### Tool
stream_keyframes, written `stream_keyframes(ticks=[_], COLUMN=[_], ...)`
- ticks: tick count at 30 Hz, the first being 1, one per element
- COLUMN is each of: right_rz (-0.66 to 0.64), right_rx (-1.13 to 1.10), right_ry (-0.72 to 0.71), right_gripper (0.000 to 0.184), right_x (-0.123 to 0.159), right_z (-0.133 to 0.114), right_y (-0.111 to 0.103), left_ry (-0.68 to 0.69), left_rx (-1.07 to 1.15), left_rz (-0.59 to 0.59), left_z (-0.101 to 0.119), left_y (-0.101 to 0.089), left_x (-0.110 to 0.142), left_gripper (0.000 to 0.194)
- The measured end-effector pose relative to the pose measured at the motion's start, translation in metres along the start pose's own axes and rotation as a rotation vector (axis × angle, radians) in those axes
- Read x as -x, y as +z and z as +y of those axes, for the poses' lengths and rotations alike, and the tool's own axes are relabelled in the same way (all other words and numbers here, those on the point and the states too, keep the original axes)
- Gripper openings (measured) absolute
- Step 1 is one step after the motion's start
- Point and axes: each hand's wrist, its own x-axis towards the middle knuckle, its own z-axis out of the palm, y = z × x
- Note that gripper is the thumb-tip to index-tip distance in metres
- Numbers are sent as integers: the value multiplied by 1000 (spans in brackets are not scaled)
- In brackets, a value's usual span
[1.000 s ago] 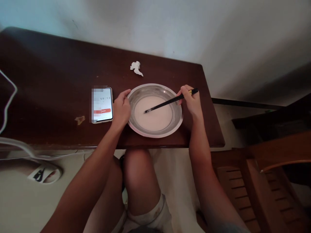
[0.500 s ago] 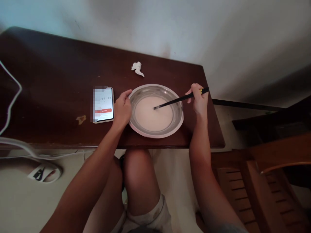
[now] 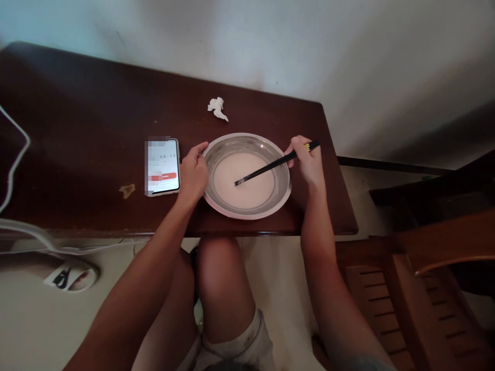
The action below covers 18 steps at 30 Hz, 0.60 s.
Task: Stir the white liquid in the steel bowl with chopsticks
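On the dark tabletop (image 3: 96, 129) I see the steel bowl (image 3: 246, 176) unmoved, my left hand (image 3: 194, 172) gripping its rim; my right hand (image 3: 307, 162), clamped on the chopsticks (image 3: 270, 166), has drawn back inward, tips sunk in white liquid, phone (image 3: 164, 166) screen blurred.

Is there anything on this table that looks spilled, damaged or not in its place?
Two small things. A crumpled white tissue lies loose behind the metal bowl. A pale chipped or stained patch marks the dark table left of the phone. No white liquid shows outside the bowl.
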Motion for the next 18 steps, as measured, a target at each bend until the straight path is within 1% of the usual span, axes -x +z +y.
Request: stream_keyframes(ticks=[2,3,6,7,8,12,13,18], right_rz=[-30,-15,89,106,101,-15,-23,94], right_rx=[9,14,18,16,14,16,18,24], right_ry=[13,12,-10,-13,-10,21,24,20], right_gripper=[52,52,53,54,55,55,55,54], right_x=[-1,-1,-1,0,0,0,0,0], right_z=[0,0,-1,-1,-1,-2,-2,-3], right_y=[2,2,-1,-2,-2,2,2,-1], left_ry=[-2,-5,-7,-6,-5,-8,-8,-12], left_rx=[3,6,12,12,11,19,22,12], left_rz=[5,8,9,10,10,23,24,18], left_z=[0,0,0,0,0,0,0,-1], left_y=[0,0,-1,-1,-1,0,0,-1], left_x=[0,0,0,0,0,0,0,0], left_gripper=[38,37,36,36,37,35,35,36])
